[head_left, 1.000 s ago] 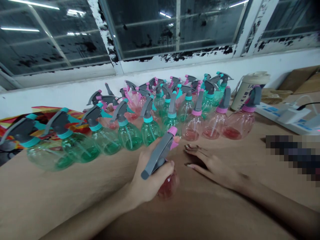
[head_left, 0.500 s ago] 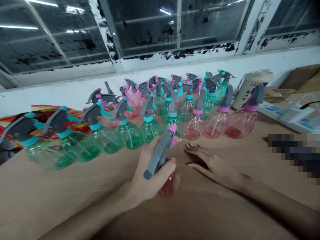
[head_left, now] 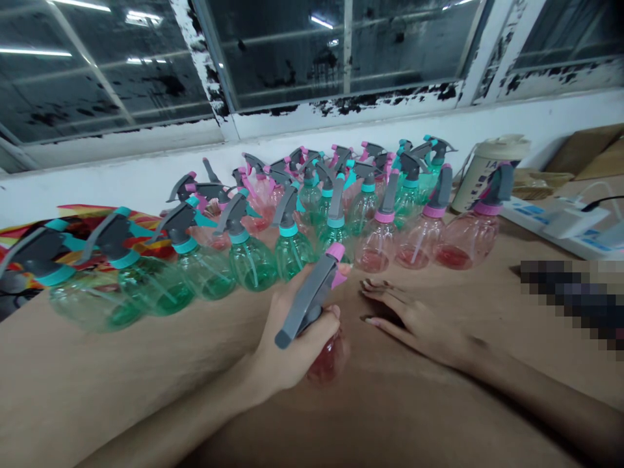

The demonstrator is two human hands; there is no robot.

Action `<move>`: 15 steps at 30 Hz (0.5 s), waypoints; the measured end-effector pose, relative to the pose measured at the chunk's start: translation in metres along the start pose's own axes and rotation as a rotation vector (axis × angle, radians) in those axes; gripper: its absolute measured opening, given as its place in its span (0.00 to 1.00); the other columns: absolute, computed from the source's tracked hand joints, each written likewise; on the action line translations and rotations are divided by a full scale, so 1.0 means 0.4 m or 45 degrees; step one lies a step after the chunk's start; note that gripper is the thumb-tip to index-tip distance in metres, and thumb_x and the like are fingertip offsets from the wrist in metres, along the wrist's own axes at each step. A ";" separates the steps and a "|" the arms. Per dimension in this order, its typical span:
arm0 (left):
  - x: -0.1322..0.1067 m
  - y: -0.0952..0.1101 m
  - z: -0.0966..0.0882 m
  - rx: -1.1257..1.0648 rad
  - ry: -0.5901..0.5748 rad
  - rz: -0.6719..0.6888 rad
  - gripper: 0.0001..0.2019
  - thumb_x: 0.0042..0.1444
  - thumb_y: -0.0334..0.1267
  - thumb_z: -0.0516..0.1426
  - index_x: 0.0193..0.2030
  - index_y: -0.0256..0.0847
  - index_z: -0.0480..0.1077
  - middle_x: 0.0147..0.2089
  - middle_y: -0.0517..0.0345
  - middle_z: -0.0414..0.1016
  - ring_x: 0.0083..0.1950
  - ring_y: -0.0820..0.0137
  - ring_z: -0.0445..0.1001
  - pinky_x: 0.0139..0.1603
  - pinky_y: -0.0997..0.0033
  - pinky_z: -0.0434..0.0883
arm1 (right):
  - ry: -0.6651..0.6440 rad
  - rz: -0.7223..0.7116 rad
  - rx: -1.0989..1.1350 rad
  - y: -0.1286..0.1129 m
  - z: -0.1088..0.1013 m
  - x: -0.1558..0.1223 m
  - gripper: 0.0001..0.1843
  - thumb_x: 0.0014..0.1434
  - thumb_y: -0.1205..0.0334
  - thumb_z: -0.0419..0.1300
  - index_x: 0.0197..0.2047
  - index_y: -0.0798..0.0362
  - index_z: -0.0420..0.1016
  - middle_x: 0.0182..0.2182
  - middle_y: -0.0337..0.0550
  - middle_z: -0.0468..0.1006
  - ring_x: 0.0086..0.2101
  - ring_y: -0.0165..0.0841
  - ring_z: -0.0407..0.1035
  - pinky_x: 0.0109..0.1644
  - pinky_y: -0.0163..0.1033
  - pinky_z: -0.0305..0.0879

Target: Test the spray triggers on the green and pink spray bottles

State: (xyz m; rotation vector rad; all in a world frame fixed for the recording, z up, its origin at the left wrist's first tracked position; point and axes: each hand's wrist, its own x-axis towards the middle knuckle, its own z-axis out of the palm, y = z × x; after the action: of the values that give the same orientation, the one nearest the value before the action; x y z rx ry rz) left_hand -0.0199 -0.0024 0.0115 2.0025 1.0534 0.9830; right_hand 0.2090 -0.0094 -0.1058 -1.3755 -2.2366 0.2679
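Note:
My left hand (head_left: 287, 338) is wrapped round the neck of a pink spray bottle (head_left: 327, 361) with a grey trigger head and a pink nozzle. The bottle stands at the middle of the table, its neck hidden by my fingers. To its right my right hand (head_left: 414, 325) lies on the tabletop, fingers stretched out and holding nothing. Beyond my hands runs a row of spray bottles: green ones such as this green spray bottle (head_left: 253, 270) on the left, and pink ones such as this pink spray bottle (head_left: 375, 247) on the right.
More spray bottles crowd behind the front row, near the wall. At the right are a cream cylindrical container (head_left: 487, 172), a white power strip (head_left: 550, 227) with plugs, and a blurred-out dark object (head_left: 570, 299). A red and yellow printed sheet (head_left: 97, 218) lies at the left.
My left hand and the pink spray bottle it holds have shifted very slightly left, with the trigger head tilting a little. My right hand stays in place.

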 end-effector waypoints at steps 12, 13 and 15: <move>-0.006 -0.011 0.011 -0.024 0.050 0.024 0.07 0.50 0.33 0.53 0.36 0.44 0.68 0.19 0.70 0.56 0.19 0.75 0.57 0.19 0.76 0.60 | -0.016 -0.010 0.015 -0.001 -0.006 0.002 0.27 0.62 0.49 0.51 0.61 0.52 0.60 0.59 0.47 0.65 0.60 0.39 0.57 0.64 0.52 0.53; -0.004 -0.011 0.009 -0.038 0.039 0.011 0.06 0.50 0.33 0.53 0.34 0.43 0.68 0.19 0.69 0.57 0.19 0.75 0.58 0.19 0.76 0.60 | -0.014 -0.015 0.018 -0.001 -0.006 0.002 0.27 0.62 0.49 0.51 0.61 0.52 0.59 0.60 0.47 0.65 0.60 0.39 0.57 0.64 0.52 0.53; -0.001 -0.009 0.003 -0.057 0.029 -0.023 0.04 0.48 0.33 0.54 0.31 0.44 0.69 0.19 0.69 0.60 0.20 0.75 0.60 0.20 0.76 0.63 | -0.012 -0.016 0.022 -0.002 -0.007 0.002 0.27 0.63 0.49 0.50 0.61 0.52 0.59 0.60 0.47 0.65 0.60 0.39 0.57 0.64 0.52 0.53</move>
State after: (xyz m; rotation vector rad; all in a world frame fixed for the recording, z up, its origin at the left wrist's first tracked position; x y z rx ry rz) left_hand -0.0202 -0.0014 0.0078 1.9469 1.0504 1.0134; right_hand 0.2096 -0.0093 -0.1030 -1.3534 -2.2446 0.2898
